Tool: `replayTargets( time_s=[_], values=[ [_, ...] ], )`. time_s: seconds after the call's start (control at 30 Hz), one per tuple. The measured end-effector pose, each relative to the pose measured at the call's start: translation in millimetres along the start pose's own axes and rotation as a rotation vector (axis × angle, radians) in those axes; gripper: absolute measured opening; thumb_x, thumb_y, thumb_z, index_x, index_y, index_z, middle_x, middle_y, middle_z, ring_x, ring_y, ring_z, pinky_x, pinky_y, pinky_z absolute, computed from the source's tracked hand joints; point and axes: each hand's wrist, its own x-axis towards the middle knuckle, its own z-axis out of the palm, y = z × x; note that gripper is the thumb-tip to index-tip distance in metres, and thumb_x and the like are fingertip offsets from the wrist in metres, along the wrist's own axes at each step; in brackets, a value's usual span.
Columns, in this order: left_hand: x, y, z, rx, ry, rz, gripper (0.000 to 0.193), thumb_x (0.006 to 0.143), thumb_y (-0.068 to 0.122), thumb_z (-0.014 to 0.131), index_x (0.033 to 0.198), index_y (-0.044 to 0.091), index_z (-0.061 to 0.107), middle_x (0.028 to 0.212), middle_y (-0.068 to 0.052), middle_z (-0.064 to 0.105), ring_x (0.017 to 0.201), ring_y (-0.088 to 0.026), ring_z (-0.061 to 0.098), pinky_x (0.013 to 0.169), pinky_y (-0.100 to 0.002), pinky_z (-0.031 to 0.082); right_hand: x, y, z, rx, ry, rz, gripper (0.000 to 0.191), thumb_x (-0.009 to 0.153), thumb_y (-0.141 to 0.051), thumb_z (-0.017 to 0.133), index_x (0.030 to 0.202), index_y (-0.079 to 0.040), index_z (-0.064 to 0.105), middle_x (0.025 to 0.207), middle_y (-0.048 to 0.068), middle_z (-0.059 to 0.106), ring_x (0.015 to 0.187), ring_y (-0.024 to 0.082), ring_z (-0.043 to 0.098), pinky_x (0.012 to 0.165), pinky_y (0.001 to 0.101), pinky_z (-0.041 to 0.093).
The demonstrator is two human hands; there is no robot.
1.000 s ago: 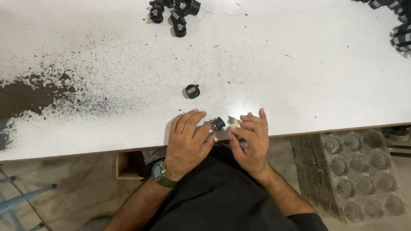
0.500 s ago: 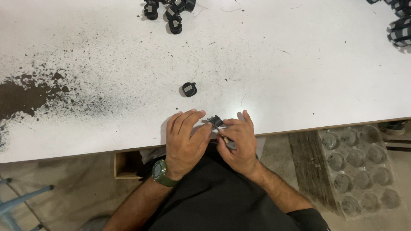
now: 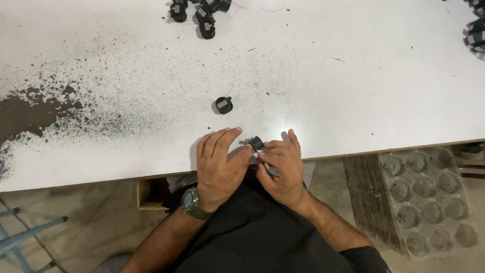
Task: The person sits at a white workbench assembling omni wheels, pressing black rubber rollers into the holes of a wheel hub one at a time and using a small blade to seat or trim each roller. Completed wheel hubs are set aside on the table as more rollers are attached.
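At the table's near edge my left hand point(image 3: 220, 167) and my right hand point(image 3: 282, 169) meet over a small black part point(image 3: 256, 143) with a short metal end. The fingers of both hands close on it. My right hand also grips a thin grey tool point(image 3: 271, 170) that pokes out under its fingers. A green watch sits on my left wrist. A second small black round part point(image 3: 223, 104) lies alone on the white table point(image 3: 353, 91), a short way beyond my hands.
Several more black parts point(image 3: 199, 12) lie in a cluster at the far edge, others point(image 3: 475, 35) at the far right. Dark powder point(image 3: 30, 111) stains the table's left side. A grey moulded tray point(image 3: 429, 202) lies on the floor to the right. A blue frame point(image 3: 25, 242) stands at the lower left.
My right hand has closed in towards my left, so both now pinch the small black part together. The view has shifted slightly.
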Motion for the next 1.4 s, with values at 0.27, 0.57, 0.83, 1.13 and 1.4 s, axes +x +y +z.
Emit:
replayTargets(
  time_s=[0.27,0.57,0.83,1.13,1.4],
  values=[
    [1.9,-1.7,-6.4,-0.126,-0.109,-0.163,0.014,0.084,0.012,0.079,0.096,0.010,0.073,0.122,-0.006,0.066,0.123,-0.028,0.057,0.108,-0.049,0.040,-9.3,8.9,0.5,0.116,-0.021,-0.152,0.039,0.084,0.008,0.075,0.115,-0.009,0.057,0.100,0.006,0.061,0.124,0.028,0.066,0.127,0.0619,0.025],
    [2.2,-3.7,-6.4,-0.177,-0.180,-0.189,0.012,0.088,0.012,0.074,0.099,0.010,0.072,0.118,-0.003,0.073,0.128,-0.026,0.060,0.119,-0.054,0.031,-2.7,2.8,4.5,0.047,-0.028,-0.104,0.036,0.083,0.011,0.075,0.109,-0.008,0.059,0.104,0.009,0.066,0.118,0.027,0.069,0.126,0.0585,0.029],
    [3.7,-7.1,-11.9,-0.259,-0.216,-0.196,0.010,0.090,0.010,0.070,0.101,0.010,0.071,0.119,-0.003,0.073,0.131,-0.028,0.059,0.121,-0.055,0.030,6.5,-5.1,-3.8,-0.011,-0.097,-0.074,0.032,0.084,0.007,0.078,0.110,-0.007,0.065,0.112,0.008,0.066,0.121,0.025,0.066,0.126,0.0567,0.033],
    [25.6,-10.8,-31.3,-0.346,-0.186,-0.270,0.036,0.090,0.009,0.067,0.124,-0.002,0.065,0.134,-0.017,0.062,0.123,-0.035,0.061,0.102,-0.046,0.050,27.7,-1.1,-29.5,-0.175,-0.061,0.039,0.030,0.083,-0.008,0.077,0.112,-0.012,0.072,0.106,0.007,0.059,0.126,0.031,0.055,0.127,0.0616,0.014],
    [42.5,-10.8,-27.0,-0.339,-0.337,-0.285,0.011,0.087,0.012,0.075,0.095,0.006,0.073,0.124,-0.007,0.069,0.107,-0.025,0.065,0.089,-0.040,0.055,31.3,-2.8,-20.0,-0.293,-0.160,0.058,0.038,0.080,-0.024,0.086,0.115,-0.013,0.074,0.113,0.006,0.060,0.133,0.029,0.049,0.126,0.0634,0.009]
  ],
)
